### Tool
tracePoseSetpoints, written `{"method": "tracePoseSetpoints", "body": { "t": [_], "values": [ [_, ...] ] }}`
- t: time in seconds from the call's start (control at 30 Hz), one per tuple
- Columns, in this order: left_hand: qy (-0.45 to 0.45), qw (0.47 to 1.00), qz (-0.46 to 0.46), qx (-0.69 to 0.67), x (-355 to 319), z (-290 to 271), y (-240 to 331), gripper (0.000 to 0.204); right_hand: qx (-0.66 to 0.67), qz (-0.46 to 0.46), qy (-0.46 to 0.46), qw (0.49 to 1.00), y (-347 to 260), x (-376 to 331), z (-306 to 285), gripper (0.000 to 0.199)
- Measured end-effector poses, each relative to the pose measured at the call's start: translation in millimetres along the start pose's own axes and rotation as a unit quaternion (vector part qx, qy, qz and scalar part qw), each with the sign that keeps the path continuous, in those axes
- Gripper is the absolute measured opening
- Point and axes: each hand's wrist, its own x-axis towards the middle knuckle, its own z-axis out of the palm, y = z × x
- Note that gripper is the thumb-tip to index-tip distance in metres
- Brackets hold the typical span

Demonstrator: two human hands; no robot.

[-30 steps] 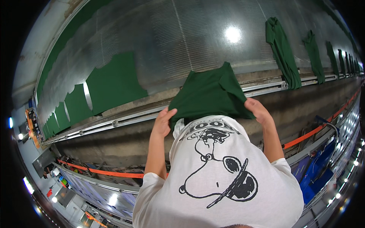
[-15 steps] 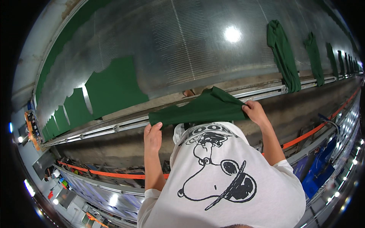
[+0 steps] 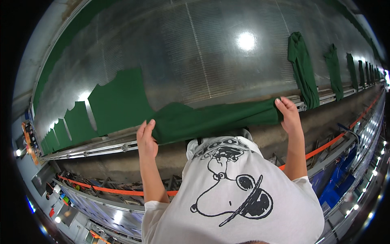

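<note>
A dark green fabric piece (image 3: pixel 211 121) is stretched sideways in front of me, over the near edge of a long shiny metal table. My left hand (image 3: pixel 147 138) pinches its left end between thumb and fingers. At the other end, my right hand (image 3: pixel 289 113) grips the right corner. The cloth's far edge bulges upward near the left and hangs in shallow folds. To the left, a flat green fabric panel (image 3: pixel 120 101) lies smooth on the table, close to the held piece.
The metal table (image 3: pixel 195 57) has a rail (image 3: pixel 93 151) along its near edge. More flat panels lie at left. Bunched green fabric (image 3: pixel 304 71) drapes over the edge at right, with several similar bundles beyond. An orange strip (image 3: pixel 118 190) runs behind me.
My hands have spread apart, the left one going left and the right one going right and up. The green fabric piece is now pulled out wider and flatter between them.
</note>
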Motion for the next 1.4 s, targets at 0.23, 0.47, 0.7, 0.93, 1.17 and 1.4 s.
{"method": "tracePoseSetpoints", "body": {
  "t": [0.23, 0.47, 0.7, 0.93, 1.17, 1.4],
  "values": [
    [0.061, 0.977, 0.202, 0.012, 71.4, 31.4, 51.7, 0.023, 0.041, -0.154, 0.02, 0.987, -51.2, 76.9, 36.5, 0.014],
    [0.07, 0.959, 0.267, 0.057, 119.8, 60.3, 37.6, 0.023, 0.028, -0.18, 0.05, 0.982, -42.2, 122.2, 44.8, 0.015],
    [0.14, 0.96, 0.158, 0.186, 202.6, 45.3, -59.9, 0.031, -0.064, -0.064, 0.083, 0.992, 37.1, 207.2, 34.5, 0.017],
    [0.147, 0.959, 0.126, 0.207, 203.5, 39.6, -72.9, 0.033, -0.064, -0.048, 0.093, 0.992, 44.5, 204.8, 27.2, 0.018],
    [0.155, 0.957, 0.132, 0.206, 197.7, 37.0, -75.2, 0.034, -0.07, -0.035, 0.089, 0.993, 43.1, 197.1, 24.7, 0.016],
    [0.164, 0.958, 0.128, 0.199, 193.3, 31.1, -82.3, 0.032, -0.048, -0.043, 0.088, 0.994, 52.6, 195.2, 24.1, 0.017]
  ]
}}
